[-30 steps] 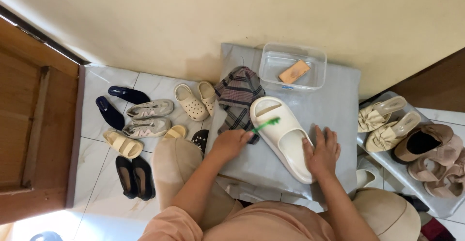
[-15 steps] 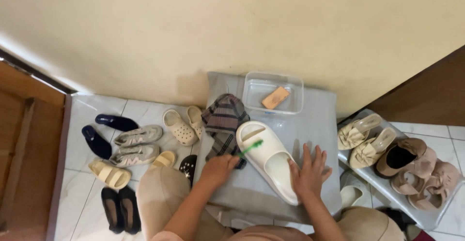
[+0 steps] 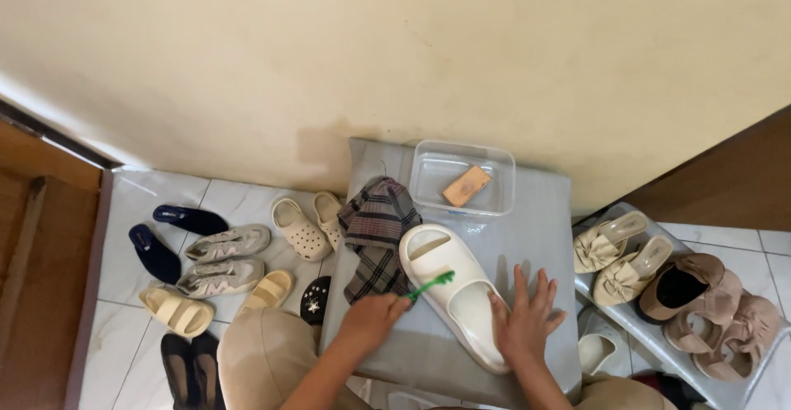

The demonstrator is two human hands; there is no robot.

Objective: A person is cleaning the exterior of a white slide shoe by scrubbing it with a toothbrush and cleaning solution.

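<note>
A cream slide sandal [image 3: 449,282] lies on a grey cushion [image 3: 535,237] in front of me. My left hand [image 3: 371,319] grips a green toothbrush [image 3: 430,284] whose bristles rest on the sandal's side. My right hand [image 3: 525,318] lies flat on the sandal's heel end with fingers spread, pressing it down. A plaid cloth [image 3: 376,233] is crumpled on the cushion just left of the sandal. At the cushion's far edge stands a clear plastic container [image 3: 494,204] with an orange sponge [image 3: 466,186] in it.
Several shoes lie on the white tiled floor at the left: cream clogs [image 3: 301,229], grey sneakers [image 3: 224,260], dark flats [image 3: 169,237], yellow slides [image 3: 177,311]. A grey rack [image 3: 643,328] at the right holds bow sandals and tan shoes. A wooden door [image 3: 33,237] stands at far left, a wall behind.
The camera tilted up, so everything sits lower in view. The brush shifted a little along the sandal; my right hand stays pressed on the heel end.
</note>
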